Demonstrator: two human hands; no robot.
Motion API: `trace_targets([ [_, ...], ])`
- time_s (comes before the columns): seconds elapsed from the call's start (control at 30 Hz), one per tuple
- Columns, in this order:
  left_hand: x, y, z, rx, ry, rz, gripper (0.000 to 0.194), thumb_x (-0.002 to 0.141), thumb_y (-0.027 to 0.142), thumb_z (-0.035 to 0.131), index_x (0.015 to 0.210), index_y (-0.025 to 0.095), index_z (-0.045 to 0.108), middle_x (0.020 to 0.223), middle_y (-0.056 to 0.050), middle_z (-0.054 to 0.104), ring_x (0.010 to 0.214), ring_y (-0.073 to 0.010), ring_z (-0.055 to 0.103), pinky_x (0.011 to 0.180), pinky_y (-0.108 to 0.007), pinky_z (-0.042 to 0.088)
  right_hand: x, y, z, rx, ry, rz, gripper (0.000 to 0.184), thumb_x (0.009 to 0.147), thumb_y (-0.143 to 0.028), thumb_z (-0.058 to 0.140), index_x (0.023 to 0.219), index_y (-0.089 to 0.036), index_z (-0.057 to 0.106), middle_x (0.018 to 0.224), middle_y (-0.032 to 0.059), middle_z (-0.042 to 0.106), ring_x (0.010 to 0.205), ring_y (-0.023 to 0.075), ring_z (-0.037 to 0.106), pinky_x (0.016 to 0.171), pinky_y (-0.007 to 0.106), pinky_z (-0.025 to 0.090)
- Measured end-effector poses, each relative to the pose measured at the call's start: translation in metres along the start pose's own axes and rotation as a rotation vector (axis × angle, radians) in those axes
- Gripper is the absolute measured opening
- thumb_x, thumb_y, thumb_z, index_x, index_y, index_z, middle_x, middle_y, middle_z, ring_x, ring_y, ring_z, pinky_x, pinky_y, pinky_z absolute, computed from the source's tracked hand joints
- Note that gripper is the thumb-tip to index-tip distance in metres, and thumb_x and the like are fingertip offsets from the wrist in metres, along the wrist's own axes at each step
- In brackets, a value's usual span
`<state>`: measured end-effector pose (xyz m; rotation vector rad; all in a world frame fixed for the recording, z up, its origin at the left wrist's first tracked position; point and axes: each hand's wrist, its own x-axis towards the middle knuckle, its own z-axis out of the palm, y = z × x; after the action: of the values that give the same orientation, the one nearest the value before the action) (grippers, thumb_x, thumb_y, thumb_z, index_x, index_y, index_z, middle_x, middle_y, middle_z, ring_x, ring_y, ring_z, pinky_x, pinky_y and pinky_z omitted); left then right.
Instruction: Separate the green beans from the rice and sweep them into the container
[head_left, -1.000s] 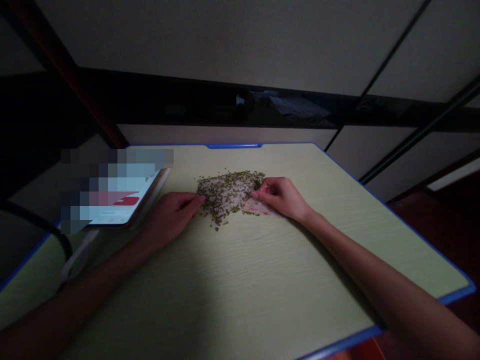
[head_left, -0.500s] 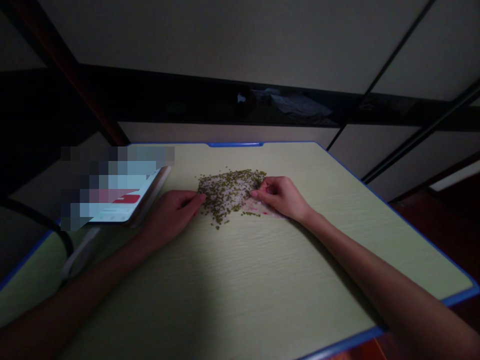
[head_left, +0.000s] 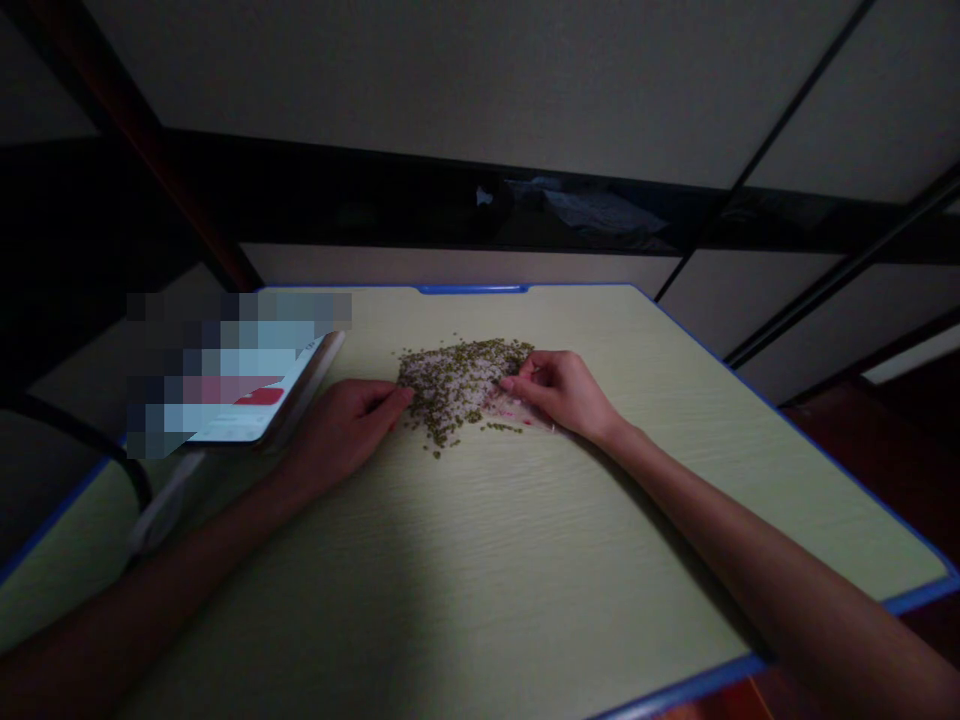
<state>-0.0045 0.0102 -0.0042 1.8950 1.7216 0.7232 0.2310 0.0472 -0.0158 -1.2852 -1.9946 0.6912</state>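
Note:
Many small green bean-like grains lie in a loose patch at the middle of the table, scattered over a whitish, speckled area. Whether that white is other grains or a sheet beneath, I cannot tell. At its lower right shows a thin pale sheet with pink marks. My left hand rests at the patch's left edge, thumb and forefinger pressed together. On the right side, my right hand is closed in a pinch over the grains and the sheet. What is between either hand's fingertips is hidden.
The pale wood-look table has a blue edge and a blue handle at the back. A lit tablet-like screen, partly pixelated, leans at the left, near a dark cable. Pale panels stand behind the table.
Both hands keep nearly the same place and the same pinch. The whole view has shifted very slightly; the grains look unchanged.

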Motion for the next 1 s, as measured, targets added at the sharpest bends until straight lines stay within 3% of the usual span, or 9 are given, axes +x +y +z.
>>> trace_targets([
  [1.0, -0.001, 0.003, -0.001, -0.002, -0.005, -0.014, 0.039, 0.076, 0.045, 0.040, 0.047, 0.019, 0.038, 0.041, 0.006, 0.034, 0.042, -0.0097, 0.034, 0.046, -0.024, 0.023, 0.002, -0.009, 0.012, -0.001, -0.057, -0.059, 0.033, 0.076, -0.043, 0.057, 0.059, -0.015, 0.049, 0.047, -0.0037, 0.044, 0.044, 0.0057, 0.034, 0.046, 0.022, 0.024],
])
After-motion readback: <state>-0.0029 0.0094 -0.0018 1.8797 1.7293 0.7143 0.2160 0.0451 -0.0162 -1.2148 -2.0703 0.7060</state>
